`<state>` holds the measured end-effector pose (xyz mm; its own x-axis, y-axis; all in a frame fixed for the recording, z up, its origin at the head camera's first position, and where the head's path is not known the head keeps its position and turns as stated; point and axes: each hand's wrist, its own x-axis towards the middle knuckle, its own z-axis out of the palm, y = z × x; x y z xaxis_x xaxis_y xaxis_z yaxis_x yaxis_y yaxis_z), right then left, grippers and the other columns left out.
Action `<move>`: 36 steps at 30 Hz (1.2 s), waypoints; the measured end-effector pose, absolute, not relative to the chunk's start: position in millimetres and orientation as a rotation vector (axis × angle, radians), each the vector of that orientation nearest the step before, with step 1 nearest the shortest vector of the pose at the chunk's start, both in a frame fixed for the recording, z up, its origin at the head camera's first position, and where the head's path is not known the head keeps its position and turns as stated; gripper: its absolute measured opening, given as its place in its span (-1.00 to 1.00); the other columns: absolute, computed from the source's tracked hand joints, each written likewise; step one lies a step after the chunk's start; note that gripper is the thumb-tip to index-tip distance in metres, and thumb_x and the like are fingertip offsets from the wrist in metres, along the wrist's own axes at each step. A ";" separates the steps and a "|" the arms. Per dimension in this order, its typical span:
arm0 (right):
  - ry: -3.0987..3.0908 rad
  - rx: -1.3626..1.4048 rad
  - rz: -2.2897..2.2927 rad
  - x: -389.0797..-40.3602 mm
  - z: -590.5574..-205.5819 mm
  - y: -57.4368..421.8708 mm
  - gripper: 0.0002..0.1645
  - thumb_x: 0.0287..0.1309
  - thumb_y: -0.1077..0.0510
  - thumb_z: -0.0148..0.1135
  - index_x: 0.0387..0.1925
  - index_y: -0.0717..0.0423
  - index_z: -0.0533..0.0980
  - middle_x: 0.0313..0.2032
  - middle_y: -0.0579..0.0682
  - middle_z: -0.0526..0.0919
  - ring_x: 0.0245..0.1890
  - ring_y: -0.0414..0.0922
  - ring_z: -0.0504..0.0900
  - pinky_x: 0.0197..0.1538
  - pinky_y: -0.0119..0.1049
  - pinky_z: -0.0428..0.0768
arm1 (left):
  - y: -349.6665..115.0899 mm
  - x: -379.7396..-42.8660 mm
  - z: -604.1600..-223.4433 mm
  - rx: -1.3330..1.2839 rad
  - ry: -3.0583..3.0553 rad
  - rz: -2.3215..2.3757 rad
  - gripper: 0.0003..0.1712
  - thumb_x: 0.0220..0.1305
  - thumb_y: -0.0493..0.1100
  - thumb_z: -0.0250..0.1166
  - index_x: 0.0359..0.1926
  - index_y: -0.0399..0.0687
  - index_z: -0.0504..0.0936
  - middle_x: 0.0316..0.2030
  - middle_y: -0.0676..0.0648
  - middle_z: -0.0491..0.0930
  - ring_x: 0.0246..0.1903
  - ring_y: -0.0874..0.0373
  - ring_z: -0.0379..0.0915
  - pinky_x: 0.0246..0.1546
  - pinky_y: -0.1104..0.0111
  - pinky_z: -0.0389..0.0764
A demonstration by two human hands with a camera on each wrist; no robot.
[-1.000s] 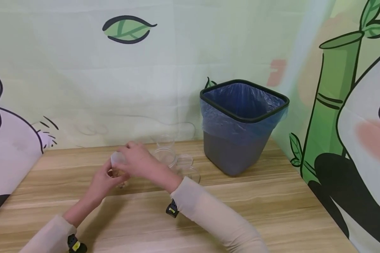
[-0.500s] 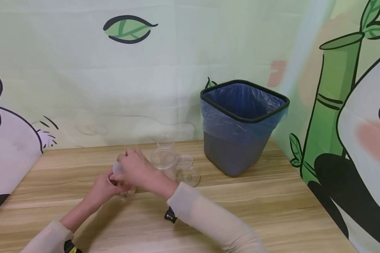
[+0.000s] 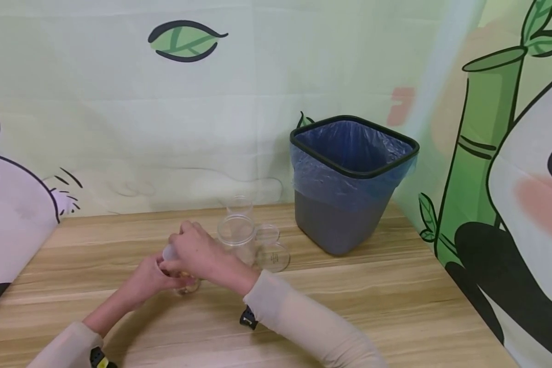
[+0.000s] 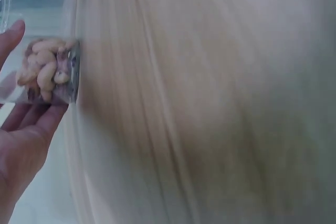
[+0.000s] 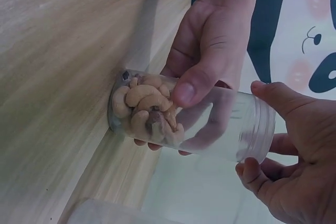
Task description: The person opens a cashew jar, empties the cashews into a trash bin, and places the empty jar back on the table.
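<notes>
A clear plastic jar [image 5: 205, 120] holds cashew nuts [image 5: 144, 103] and some darker pieces in its lower part. The thumb and fingers of my left hand [image 3: 144, 280] wrap round the jar's side, and its base is at the tabletop. At the jar's top my right hand [image 3: 197, 251] grips the clear lid [image 5: 264, 132] by its rim, thumb on one side and fingers on the other. From the head view the hands cover most of the jar. In the left wrist view the nuts show through the wall beside my left fingers [image 4: 50, 121].
Right of the hands stands an open clear jar [image 3: 236, 232], with another clear jar [image 3: 239, 205] behind it. Two clear round lids, a front one [image 3: 273, 257] and a back one [image 3: 268, 233], lie beside them. A lined grey bin [image 3: 336, 225] stands at the back right.
Both hands have come down and slightly nearer with the jar, lowering it to the tabletop. The open jar, loose lids and bin have stayed put.
</notes>
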<state>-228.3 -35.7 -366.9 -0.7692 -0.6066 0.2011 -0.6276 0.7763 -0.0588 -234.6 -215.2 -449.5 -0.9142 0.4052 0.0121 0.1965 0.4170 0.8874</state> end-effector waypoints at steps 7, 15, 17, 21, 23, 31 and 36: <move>-2.714 1.274 0.273 -233.7 -365.0 -31.1 -0.49 0.20 -0.21 0.42 0.11 -0.10 0.67 -0.14 -0.12 0.60 -0.12 -0.28 0.43 -0.18 -0.58 0.36 | -227.7 -237.8 -449.9 0.724 2.536 1.391 -0.35 -0.02 -0.15 0.64 0.03 -0.34 0.54 -0.13 -0.16 0.68 -0.19 0.20 0.60 -0.24 0.34 0.64; -2.805 0.953 0.415 -227.5 -372.9 -35.4 -0.41 0.16 -0.37 0.36 0.10 -0.16 0.66 -0.13 -0.14 0.57 -0.14 -0.27 0.40 -0.18 -0.54 0.30 | -209.4 -227.3 -453.4 0.712 2.415 1.596 -0.44 0.14 -0.38 0.44 0.13 -0.50 0.45 -0.07 -0.16 0.55 -0.19 0.28 0.50 -0.23 0.37 0.63; -2.813 0.847 0.430 -222.3 -374.6 -40.2 -0.39 0.16 -0.39 0.34 0.07 -0.13 0.65 -0.15 -0.12 0.54 -0.16 -0.25 0.38 -0.20 -0.54 0.32 | -205.7 -224.2 -452.7 0.625 2.410 1.662 -0.48 0.13 -0.39 0.43 0.09 -0.52 0.48 -0.09 -0.12 0.54 -0.18 0.29 0.48 -0.23 0.37 0.62; -2.796 0.769 0.372 -216.9 -375.2 -45.8 -0.37 0.18 -0.42 0.28 0.04 -0.07 0.63 -0.16 -0.11 0.55 -0.16 -0.23 0.41 -0.16 -0.51 0.39 | -204.7 -222.7 -453.3 0.586 2.441 1.700 -0.47 0.11 -0.42 0.42 0.08 -0.56 0.46 -0.12 -0.07 0.52 -0.18 0.33 0.44 -0.24 0.39 0.61; -2.783 0.841 0.325 -218.8 -373.9 -44.5 -0.36 0.19 -0.41 0.28 0.08 -0.07 0.62 -0.12 -0.13 0.60 -0.11 -0.23 0.46 -0.06 -0.48 0.42 | -207.5 -225.3 -454.1 0.659 2.448 1.673 -0.47 0.13 -0.42 0.41 0.10 -0.53 0.43 -0.10 -0.08 0.53 -0.18 0.32 0.47 -0.24 0.38 0.63; -2.804 1.325 0.573 -231.6 -366.4 -23.2 -0.21 0.33 -0.08 0.33 0.46 0.10 0.31 0.33 0.01 0.51 0.28 -0.19 0.48 0.29 -0.49 0.34 | -222.1 -238.2 -455.0 0.796 2.317 1.556 -0.40 0.14 -0.32 0.49 0.16 -0.28 0.42 -0.04 -0.11 0.62 -0.13 0.17 0.58 -0.17 0.30 0.64; -2.886 1.197 0.630 -226.2 -369.5 -25.1 -0.14 0.36 -0.23 0.24 0.49 0.11 0.26 0.32 0.06 0.48 0.21 -0.19 0.52 0.19 -0.47 0.46 | -222.9 -234.3 -456.5 0.755 2.219 1.630 -0.39 0.20 -0.35 0.43 0.20 -0.33 0.35 -0.05 -0.06 0.62 -0.12 0.18 0.59 -0.16 0.31 0.65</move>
